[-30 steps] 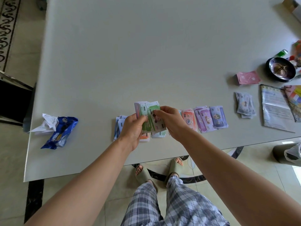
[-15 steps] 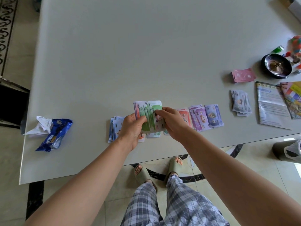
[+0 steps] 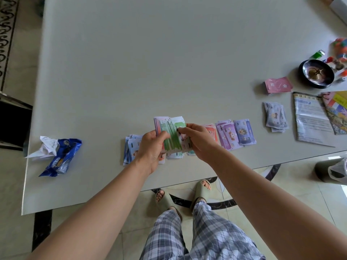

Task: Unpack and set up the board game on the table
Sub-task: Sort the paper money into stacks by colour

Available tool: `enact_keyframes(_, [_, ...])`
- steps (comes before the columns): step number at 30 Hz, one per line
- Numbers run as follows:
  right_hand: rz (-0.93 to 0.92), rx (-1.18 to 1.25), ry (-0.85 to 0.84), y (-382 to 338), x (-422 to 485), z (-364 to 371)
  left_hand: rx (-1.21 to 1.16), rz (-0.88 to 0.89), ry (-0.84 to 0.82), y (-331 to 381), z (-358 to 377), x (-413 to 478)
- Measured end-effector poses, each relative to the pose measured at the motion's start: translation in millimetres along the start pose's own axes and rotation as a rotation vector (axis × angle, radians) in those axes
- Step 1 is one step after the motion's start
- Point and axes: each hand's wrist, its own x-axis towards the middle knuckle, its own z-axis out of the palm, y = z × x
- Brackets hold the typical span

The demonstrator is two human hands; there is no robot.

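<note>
- The grey table [image 3: 169,62] fills most of my feed; everything on it sits along the near edge and the right side.
- Below the near edge I see plaid trousers [image 3: 197,237] and two slippered feet on the tiled floor.
- A printed rule sheet [image 3: 311,119] lies flat at the right, its right side touching a colourful game board [image 3: 336,111] that the frame cuts off.
- A black round spinner dish [image 3: 316,74] sits beyond the sheet, with small coloured pieces [image 3: 339,47] just behind it.
- A blue snack wrapper [image 3: 63,156] lies near the left edge, touching a crumpled white paper [image 3: 47,149].
- The left hand [image 3: 152,147] grips the wad of play money [image 3: 170,128] just above the near edge, fingers curled under it and thumb across the top.
- The right hand [image 3: 199,141] pinches the green note on top of the wad at its right side between thumb and forefinger; its other fingers are tucked beneath, and I cannot tell how they lie.
- Sorted piles lie in a row under and beside the hands: blue notes [image 3: 131,149] to the left, red notes [image 3: 211,131] and purple notes [image 3: 236,136] to the right.
- Grey notes [image 3: 276,117] sit apart, just left of the rule sheet.
- Pink cards [image 3: 278,85] lie beyond the grey notes, near the dish.
</note>
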Motion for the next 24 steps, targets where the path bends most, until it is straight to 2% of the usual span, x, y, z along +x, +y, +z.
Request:
enact_keyframes(18, [0.022, -0.068, -0.014, -2.3, -3.5, -7.6, 0.035, 0.028, 0.078, -4.1, -0.8, 3.4])
enact_keyframes(24, [0.042, -0.002, -0.061, -4.9, -2.2, -9.5, -0.094, -0.008, 0.027, 0.3, 1.0, -2.2])
